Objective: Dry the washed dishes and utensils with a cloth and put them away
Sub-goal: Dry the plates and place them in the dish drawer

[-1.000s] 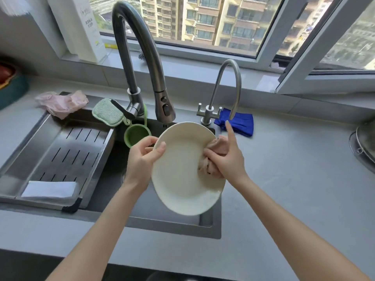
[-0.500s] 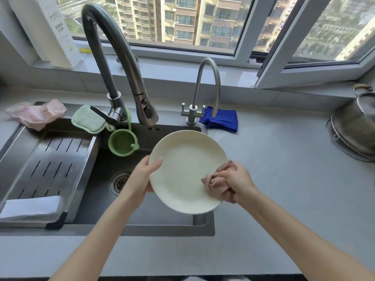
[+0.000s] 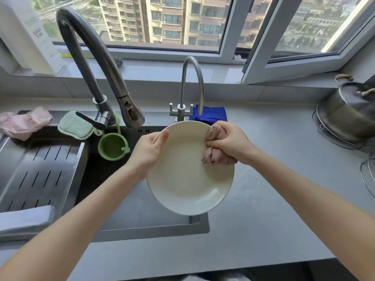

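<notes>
Slipping of plate (image 3: pixel 186 179), gripped at its rim by left hand (image 3: pixel 147 153), may be caused if cloth (image 3: pixel 217 157), clutched in right hand (image 3: pixel 231 145), is pressed hard.

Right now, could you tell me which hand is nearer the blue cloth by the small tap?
Right. The right hand is just in front of the blue cloth; the left hand grips the plate at its left rim.
</notes>
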`<state>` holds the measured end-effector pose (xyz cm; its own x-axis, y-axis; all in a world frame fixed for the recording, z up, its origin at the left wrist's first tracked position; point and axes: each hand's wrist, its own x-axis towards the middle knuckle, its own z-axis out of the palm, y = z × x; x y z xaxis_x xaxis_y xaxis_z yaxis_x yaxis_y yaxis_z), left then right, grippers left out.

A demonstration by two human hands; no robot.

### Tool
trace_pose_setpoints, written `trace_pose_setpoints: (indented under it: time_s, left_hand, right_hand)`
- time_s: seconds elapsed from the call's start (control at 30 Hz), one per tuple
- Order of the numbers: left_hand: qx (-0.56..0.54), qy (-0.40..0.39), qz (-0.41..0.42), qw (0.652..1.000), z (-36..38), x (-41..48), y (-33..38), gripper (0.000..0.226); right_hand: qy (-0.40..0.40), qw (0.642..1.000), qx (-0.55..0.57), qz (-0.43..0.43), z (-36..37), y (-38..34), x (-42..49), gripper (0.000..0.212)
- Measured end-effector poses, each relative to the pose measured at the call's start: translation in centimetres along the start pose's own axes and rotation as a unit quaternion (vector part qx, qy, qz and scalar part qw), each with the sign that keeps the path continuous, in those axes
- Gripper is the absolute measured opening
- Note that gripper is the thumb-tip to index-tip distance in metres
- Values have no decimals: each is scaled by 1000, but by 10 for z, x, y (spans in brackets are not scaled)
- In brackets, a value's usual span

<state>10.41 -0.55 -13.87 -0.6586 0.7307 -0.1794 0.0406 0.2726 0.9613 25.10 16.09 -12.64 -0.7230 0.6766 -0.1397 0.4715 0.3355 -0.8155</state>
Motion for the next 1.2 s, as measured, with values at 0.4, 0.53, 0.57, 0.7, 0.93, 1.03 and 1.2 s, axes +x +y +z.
trace_pose_setpoints:
  time_s: [0.4, 0.53, 0.57, 0.7, 0.93, 1.03, 1.2]
  left_hand:
    - [-173, 150, -123, 966, 28, -12, -7, 36]
    - [-161, 144, -95, 972, 34, -16, -6, 42]
    - [-152, 140, -79, 975, 37, -18, -6, 45]
    - [-128, 96, -57, 985, 54, -20, 4, 44]
    - [-160, 112, -148, 969, 44, -6, 5, 39]
    - [-183, 90, -200, 958, 51, -9, -8, 38]
    - [-259, -40, -367, 892, 69, -6, -7, 46]
  right_hand:
    - [212, 919, -325, -72, 27, 15, -60, 80]
    - [123, 906, -391, -110, 48, 37, -86, 76]
    - [104, 915, -378, -94, 50, 40, -83, 74]
    - [38, 954, -286, -84, 61, 17, -49, 77]
    - [-166, 935, -271, -159, 56, 4, -95, 65]
    - [-98, 916, -331, -206, 22, 27, -114, 64]
    - [-123, 873, -348, -320, -18, 40, -109, 45]
